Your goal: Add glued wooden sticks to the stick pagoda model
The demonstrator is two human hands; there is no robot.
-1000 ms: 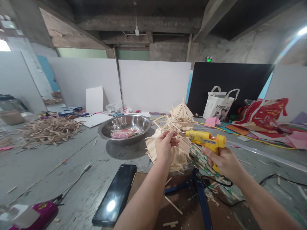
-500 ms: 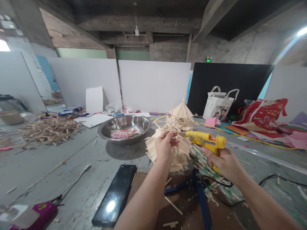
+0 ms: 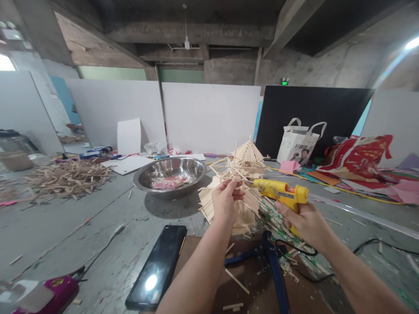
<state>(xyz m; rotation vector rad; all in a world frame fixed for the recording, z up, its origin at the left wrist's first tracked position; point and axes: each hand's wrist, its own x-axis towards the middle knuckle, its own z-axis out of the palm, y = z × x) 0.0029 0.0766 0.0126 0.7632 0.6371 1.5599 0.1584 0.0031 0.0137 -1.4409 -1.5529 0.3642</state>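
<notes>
Grey worktop (image 3: 108, 244) was crowded. A white panel (image 3: 211, 117) and a black panel (image 3: 304, 104) rose along its far edge; before the black one sat a red bag (image 3: 356, 159) and a white bag (image 3: 294, 144). Stick pile (image 3: 68, 179) lay toward the left, then a steel basin (image 3: 178, 163). A brown board (image 3: 257, 298) lay at the near edge, blue cutter (image 3: 274, 261) on it, phone (image 3: 157, 266) along its left edge.

Stick model (image 3: 244, 213) stood just past the board's far edge, partly hidden by the left hand (image 3: 225, 198). That hand's fingertips were drawn together; anything between them was too small to tell. Right hand (image 3: 303, 218) gripped the glue gun (image 3: 275, 189) right of the model, nozzle pointing left, near the left fingertips.

Against half a second earlier: hands, gun and model showed no clear shift.
</notes>
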